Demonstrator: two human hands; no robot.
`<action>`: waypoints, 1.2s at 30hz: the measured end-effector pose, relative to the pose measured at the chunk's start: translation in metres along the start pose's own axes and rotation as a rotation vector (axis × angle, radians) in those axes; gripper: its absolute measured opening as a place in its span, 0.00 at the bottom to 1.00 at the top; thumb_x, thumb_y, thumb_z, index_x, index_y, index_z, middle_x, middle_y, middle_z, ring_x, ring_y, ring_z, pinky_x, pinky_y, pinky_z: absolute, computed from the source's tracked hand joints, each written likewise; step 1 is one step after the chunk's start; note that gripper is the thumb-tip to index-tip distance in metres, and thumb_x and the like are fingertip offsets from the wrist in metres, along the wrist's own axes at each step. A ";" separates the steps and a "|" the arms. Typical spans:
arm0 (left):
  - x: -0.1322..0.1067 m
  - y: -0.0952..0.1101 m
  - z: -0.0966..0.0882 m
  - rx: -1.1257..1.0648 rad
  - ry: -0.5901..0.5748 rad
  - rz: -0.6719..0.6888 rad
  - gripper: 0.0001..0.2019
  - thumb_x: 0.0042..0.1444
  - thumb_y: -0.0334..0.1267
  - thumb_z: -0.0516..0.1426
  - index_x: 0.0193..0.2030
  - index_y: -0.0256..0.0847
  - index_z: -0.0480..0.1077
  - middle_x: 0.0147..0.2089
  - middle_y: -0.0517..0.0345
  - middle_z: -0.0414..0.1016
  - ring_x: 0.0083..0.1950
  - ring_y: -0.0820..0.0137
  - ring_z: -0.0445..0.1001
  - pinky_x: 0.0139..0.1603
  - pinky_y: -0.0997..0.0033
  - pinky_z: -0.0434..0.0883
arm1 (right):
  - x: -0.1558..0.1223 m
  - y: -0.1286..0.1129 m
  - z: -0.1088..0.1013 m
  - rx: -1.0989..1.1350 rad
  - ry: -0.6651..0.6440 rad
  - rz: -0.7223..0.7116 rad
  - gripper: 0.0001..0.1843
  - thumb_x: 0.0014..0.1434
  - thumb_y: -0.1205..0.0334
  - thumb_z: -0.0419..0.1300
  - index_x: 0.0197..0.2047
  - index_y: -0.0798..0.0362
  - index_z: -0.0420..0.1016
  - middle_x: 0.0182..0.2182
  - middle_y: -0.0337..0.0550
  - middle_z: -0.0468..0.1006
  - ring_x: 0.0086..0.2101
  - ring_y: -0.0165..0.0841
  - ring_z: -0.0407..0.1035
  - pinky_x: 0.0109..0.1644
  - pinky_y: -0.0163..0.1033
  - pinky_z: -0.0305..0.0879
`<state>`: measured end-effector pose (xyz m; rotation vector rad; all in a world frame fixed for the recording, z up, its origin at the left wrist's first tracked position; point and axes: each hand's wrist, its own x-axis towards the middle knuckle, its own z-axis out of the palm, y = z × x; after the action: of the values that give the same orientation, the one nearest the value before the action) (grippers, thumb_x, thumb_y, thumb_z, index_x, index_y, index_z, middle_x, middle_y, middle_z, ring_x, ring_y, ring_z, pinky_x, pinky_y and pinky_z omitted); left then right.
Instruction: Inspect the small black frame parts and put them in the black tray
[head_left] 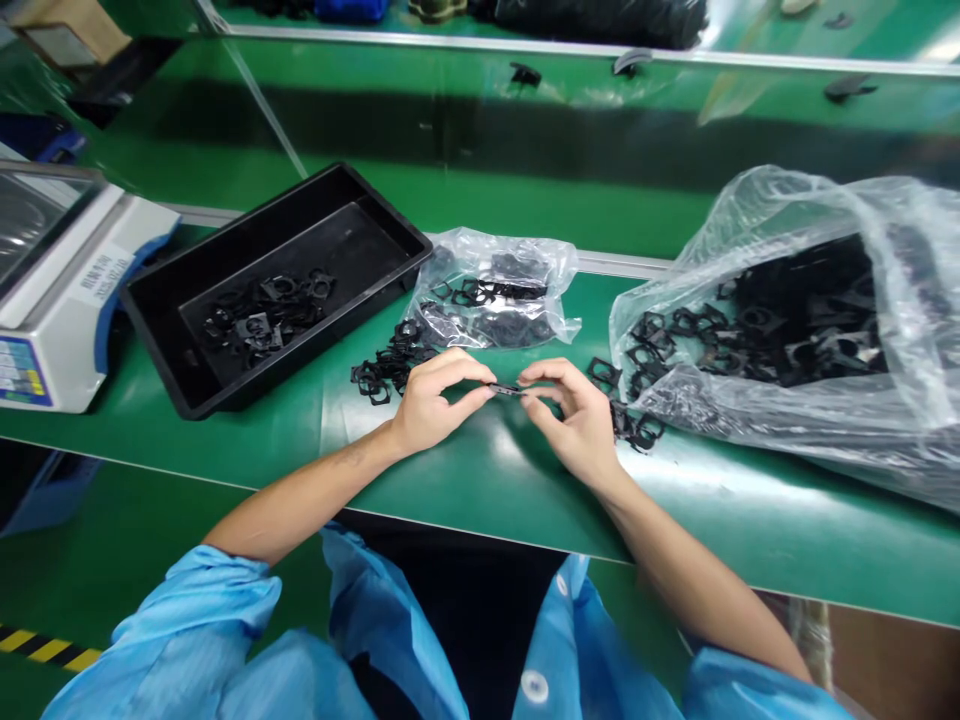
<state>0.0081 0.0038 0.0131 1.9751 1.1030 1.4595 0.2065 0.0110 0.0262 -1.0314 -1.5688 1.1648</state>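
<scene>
Between my two hands, above the green bench, is a small thin black plastic part [505, 389], seen nearly edge-on. My left hand [441, 400] pinches its left end between thumb and forefinger. At the other end, the thumb and fingers of my right hand [570, 415] close on it. A loose pile of black plastic frames with round holes [386, 368] lies just left of my left hand. More such black frames [637, 428] lie beside my right hand, by the mouth of a large clear plastic bag [780, 400] full of them.
At the left, a black tray [180, 375] holds several black parts, next to a white scale [67, 290]. A smaller clear bag [517, 265] with black parts lies behind my hands. Along the back, a metal-edged shelf [480, 42] runs above the green bench [465, 490].
</scene>
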 end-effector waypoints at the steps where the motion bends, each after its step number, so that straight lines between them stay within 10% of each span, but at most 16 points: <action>1: 0.000 0.000 0.000 -0.003 -0.001 -0.012 0.02 0.61 0.35 0.63 0.37 0.41 0.77 0.35 0.57 0.80 0.36 0.71 0.76 0.40 0.69 0.73 | -0.001 -0.001 0.000 -0.040 -0.018 -0.054 0.08 0.59 0.57 0.67 0.40 0.49 0.75 0.40 0.44 0.77 0.42 0.35 0.74 0.47 0.41 0.76; 11: 0.001 -0.002 -0.001 -0.085 -0.076 -0.089 0.06 0.61 0.39 0.63 0.35 0.40 0.77 0.32 0.57 0.79 0.34 0.71 0.76 0.38 0.69 0.73 | -0.002 -0.005 -0.003 -0.112 -0.070 -0.125 0.06 0.63 0.58 0.64 0.36 0.50 0.76 0.36 0.44 0.77 0.37 0.35 0.73 0.37 0.39 0.74; 36: -0.002 -0.013 0.007 -0.813 -0.185 -0.827 0.19 0.43 0.48 0.74 0.36 0.35 0.82 0.35 0.51 0.84 0.34 0.68 0.82 0.41 0.67 0.80 | 0.004 -0.008 0.000 0.265 -0.076 0.314 0.22 0.46 0.43 0.75 0.30 0.53 0.76 0.25 0.39 0.79 0.26 0.32 0.76 0.35 0.38 0.77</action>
<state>0.0101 0.0105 0.0001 0.8916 0.8669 0.9887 0.2047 0.0135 0.0350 -1.0891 -1.2931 1.5961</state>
